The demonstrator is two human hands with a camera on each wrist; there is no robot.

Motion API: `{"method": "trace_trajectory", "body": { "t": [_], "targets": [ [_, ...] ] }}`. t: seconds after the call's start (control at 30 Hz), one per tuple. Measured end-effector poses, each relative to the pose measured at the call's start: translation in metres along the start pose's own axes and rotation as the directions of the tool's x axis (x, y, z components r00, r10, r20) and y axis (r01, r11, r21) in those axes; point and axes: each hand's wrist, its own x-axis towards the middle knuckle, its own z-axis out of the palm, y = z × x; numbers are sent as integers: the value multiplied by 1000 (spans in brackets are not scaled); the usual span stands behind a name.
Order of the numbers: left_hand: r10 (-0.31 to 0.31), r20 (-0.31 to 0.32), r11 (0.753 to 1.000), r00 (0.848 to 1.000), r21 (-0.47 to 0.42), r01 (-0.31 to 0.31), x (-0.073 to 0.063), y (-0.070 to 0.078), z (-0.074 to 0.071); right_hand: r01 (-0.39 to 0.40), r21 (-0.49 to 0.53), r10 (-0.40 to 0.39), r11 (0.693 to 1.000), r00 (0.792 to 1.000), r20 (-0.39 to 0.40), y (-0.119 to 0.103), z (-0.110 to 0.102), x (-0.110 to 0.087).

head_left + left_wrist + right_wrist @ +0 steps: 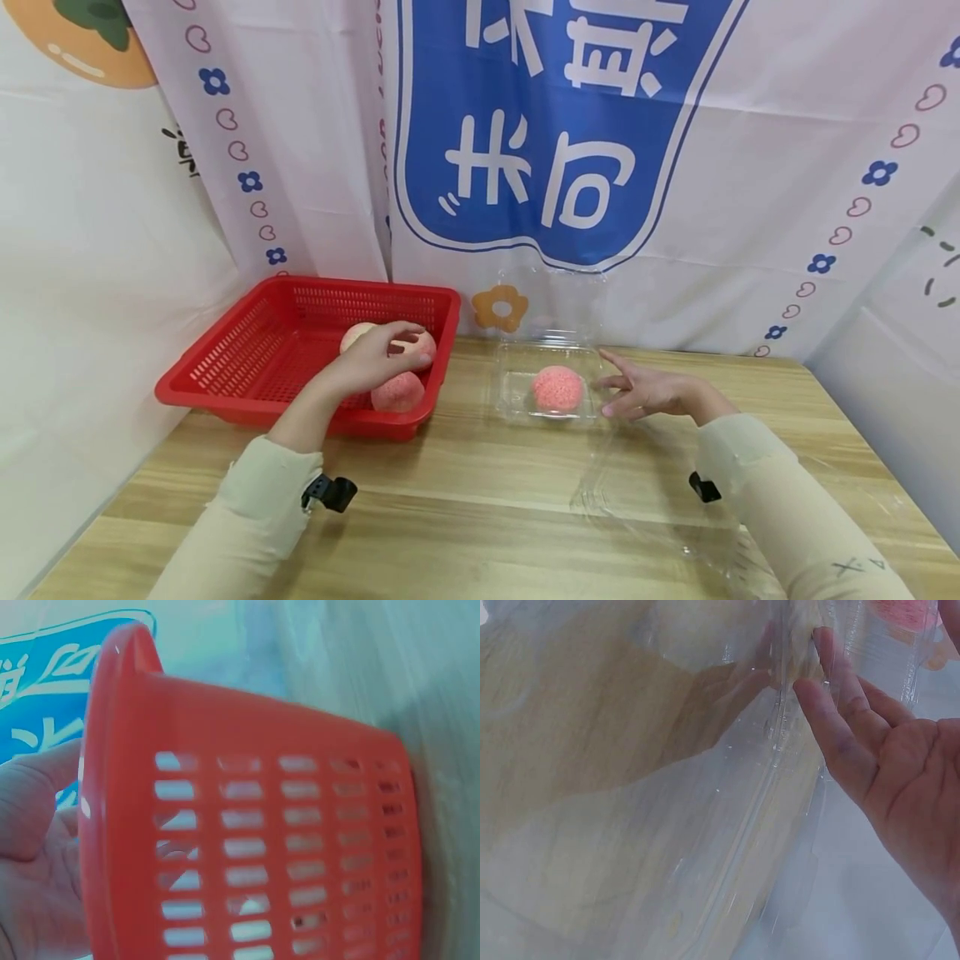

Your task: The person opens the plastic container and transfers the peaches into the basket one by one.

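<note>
In the head view my left hand (382, 357) is over the right side of a red plastic basket (225, 367), its fingers and thumb curved round a pink and cream ball (426, 345). A pink ball (397, 393) and a cream ball (356, 335) lie beside that hand. The basket wall (247, 720) hides part of the hand in the left wrist view. A clear plastic clamshell box (517, 400) stands with its lid up, one speckled pink ball (558, 389) inside. My right hand (648, 392) has its fingers spread, fingertips right at the box's right edge.
More clear plastic packaging (637, 500) lies on the wooden table (465, 517), in front of the right hand and under the right forearm. A printed white cloth (315, 167) hangs directly behind the basket and box. Pale walls close in both sides.
</note>
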Motion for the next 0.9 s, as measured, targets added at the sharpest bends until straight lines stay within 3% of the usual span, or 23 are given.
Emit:
{"method": "trace_trajectory", "body": {
  "t": [0.17, 0.33, 0.4, 0.63, 0.9],
  "targets": [
    [18, -100, 995, 995, -92, -27, 5, 17, 6, 4, 6, -4, 1000, 1000, 3, 1, 0, 0],
    [74, -139, 980, 988, -172, -97, 12, 33, 18, 5, 10, -5, 1000, 1000, 5, 1, -1, 1],
    [89, -141, 977, 986, -178, -114, 14, 41, 24, 3, 10, -3, 1000, 1000, 6, 1, -1, 1],
    [228, -121, 960, 966, -138, -244, 22, 67, 55, 0, 6, 0, 1000, 1000, 10, 1, -1, 0],
    [262, -57, 950, 963, -161, -268, 33, 86, 91, 0, 11, 0, 1000, 1000, 11, 2, -2, 1]
  ]
}}
